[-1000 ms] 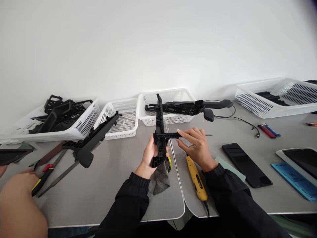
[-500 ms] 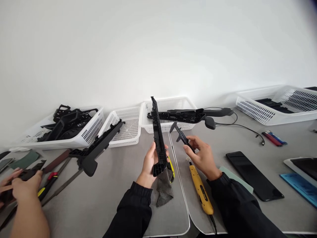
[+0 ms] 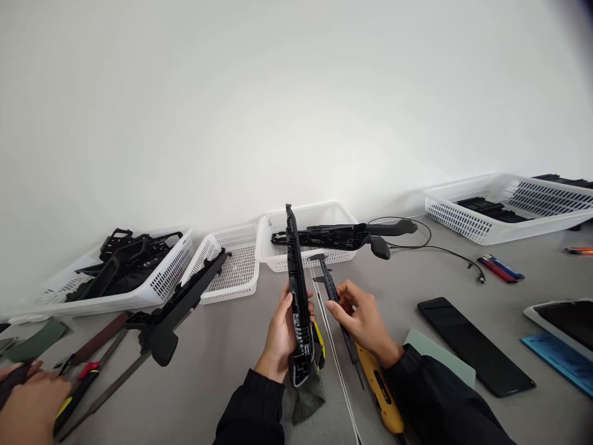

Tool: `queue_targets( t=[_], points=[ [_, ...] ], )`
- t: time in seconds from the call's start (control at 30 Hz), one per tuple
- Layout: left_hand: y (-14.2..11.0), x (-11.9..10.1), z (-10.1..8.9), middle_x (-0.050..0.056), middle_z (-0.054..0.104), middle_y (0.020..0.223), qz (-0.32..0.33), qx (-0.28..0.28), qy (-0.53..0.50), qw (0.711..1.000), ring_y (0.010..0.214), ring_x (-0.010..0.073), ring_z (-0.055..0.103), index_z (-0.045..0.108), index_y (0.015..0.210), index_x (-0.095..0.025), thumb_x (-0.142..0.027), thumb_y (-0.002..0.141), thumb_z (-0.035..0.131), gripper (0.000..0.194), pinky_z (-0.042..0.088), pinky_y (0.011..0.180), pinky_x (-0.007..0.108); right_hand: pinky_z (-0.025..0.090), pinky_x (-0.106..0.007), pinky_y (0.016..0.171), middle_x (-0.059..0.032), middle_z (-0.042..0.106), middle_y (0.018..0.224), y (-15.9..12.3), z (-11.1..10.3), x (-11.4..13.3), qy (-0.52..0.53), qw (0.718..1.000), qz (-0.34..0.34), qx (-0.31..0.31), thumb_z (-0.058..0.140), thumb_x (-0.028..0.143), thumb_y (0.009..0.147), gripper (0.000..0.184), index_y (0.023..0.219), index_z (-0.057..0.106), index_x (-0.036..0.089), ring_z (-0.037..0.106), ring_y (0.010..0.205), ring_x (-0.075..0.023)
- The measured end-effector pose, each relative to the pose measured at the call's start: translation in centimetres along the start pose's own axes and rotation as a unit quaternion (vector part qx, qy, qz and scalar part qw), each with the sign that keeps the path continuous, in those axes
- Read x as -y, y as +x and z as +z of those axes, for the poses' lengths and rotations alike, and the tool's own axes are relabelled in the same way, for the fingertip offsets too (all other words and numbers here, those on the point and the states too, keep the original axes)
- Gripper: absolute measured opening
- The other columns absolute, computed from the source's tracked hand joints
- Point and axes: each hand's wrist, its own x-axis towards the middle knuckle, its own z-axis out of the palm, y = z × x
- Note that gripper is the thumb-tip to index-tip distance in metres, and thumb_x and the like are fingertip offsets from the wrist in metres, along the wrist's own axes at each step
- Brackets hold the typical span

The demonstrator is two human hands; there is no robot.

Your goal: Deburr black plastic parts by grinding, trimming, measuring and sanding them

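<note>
My left hand (image 3: 280, 337) is closed around a long black plastic part (image 3: 299, 309), held nearly upright with its ribbed side showing. In my right hand (image 3: 364, 318) is a dark vernier caliper (image 3: 328, 281), gripped by its beam between thumb and fingers. Its jaws point left, close to the plastic part but apart from it, and the depth end slants down toward the table. Below the left hand lie a dark grey cloth (image 3: 308, 398) and a yellow-black tool (image 3: 319, 346), partly hidden. A yellow rotary tool (image 3: 382, 395) rests beneath my right wrist.
White baskets (image 3: 231, 298) line the wall, several with black parts. Another black part (image 3: 185, 303) leans on one basket. At left, a co-worker's hands (image 3: 34, 395) are near files and pliers (image 3: 76, 395). A black phone (image 3: 475, 346) and red and blue lighters (image 3: 500, 270) lie right.
The caliper has turned more upright, its jaws now pointing left near the plastic part. The plastic part has tilted slightly in my left hand. The view has shifted up; the co-worker's hands moved lower left.
</note>
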Motion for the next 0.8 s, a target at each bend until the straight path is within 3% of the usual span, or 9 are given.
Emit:
queue_targets(
  t=[0.17,0.3,0.4,0.47,0.57,0.63,0.8],
  points=[
    [-0.4,-0.2,-0.2,-0.002,0.063,0.096,-0.001,0.016,0.023,1.0,0.069,0.0098,0.057,0.069,0.134,-0.026,-0.028,0.078,0.096,0.063,0.05,0.061,0.025,0.034,-0.025,0.055,0.0069,0.048,0.063,0.0,0.2,0.2,-0.001,1.0,-0.013,0.007,0.071,0.045,0.097,0.033,0.082,0.05,0.025,0.046,0.056,-0.0127],
    [-0.6,-0.2,-0.2,-0.004,0.058,0.092,-0.015,0.032,0.045,0.998,0.067,0.0088,0.051,0.072,0.128,-0.027,-0.028,0.071,0.101,0.065,0.046,0.059,0.025,0.035,-0.026,0.055,0.0068,0.048,0.064,0.1,0.3,0.0,0.003,1.0,-0.011,0.008,0.07,0.048,0.098,0.034,0.083,0.051,0.024,0.046,0.056,-0.0126],
    [-0.5,0.1,-0.3,-0.003,0.058,0.085,-0.018,0.03,0.065,0.997,0.065,0.0101,0.051,0.076,0.116,-0.024,-0.041,0.071,0.102,0.055,0.046,0.06,0.025,0.034,-0.025,0.055,0.0072,0.048,0.064,0.1,0.3,0.0,0.001,1.0,-0.008,0.004,0.07,0.048,0.098,0.034,0.083,0.05,0.024,0.045,0.056,-0.0123],
    [-0.5,0.3,-0.3,-0.001,0.057,0.074,-0.008,0.038,0.09,0.995,0.066,0.0131,0.053,0.076,0.094,-0.019,-0.06,0.079,0.093,0.047,0.047,0.064,0.027,0.034,-0.025,0.055,0.0077,0.046,0.063,0.1,0.3,0.1,0.001,1.0,-0.007,0.0,0.071,0.047,0.097,0.035,0.082,0.048,0.025,0.045,0.056,-0.0121],
    [-0.6,0.7,-0.2,0.001,0.054,0.062,-0.002,0.055,0.122,0.991,0.063,0.0149,0.052,0.066,0.07,-0.018,-0.076,0.087,0.076,0.061,0.045,0.062,0.027,0.034,-0.025,0.055,0.0078,0.046,0.063,0.1,0.4,0.2,0.003,1.0,-0.009,0.0,0.071,0.046,0.097,0.034,0.082,0.049,0.025,0.045,0.056,-0.0122],
    [-0.7,0.8,-0.1,0.0,0.055,0.062,-0.012,0.046,0.123,0.991,0.058,0.0135,0.048,0.069,0.079,-0.018,-0.075,0.088,0.076,0.059,0.042,0.058,0.026,0.035,-0.025,0.056,0.0075,0.048,0.063,0.1,0.4,0.2,0.003,1.0,-0.007,0.004,0.07,0.047,0.097,0.033,0.084,0.05,0.025,0.046,0.056,-0.0126],
    [-0.8,0.5,-0.2,-0.002,0.058,0.069,-0.013,0.027,0.113,0.993,0.061,0.0131,0.048,0.073,0.125,-0.021,-0.062,0.094,0.079,0.052,0.04,0.058,0.024,0.036,-0.027,0.057,0.0068,0.051,0.064,0.3,0.6,-0.5,-0.044,0.998,0.031,0.012,0.066,0.051,0.098,0.035,0.084,0.047,0.026,0.05,0.057,-0.0147]
  ],
)
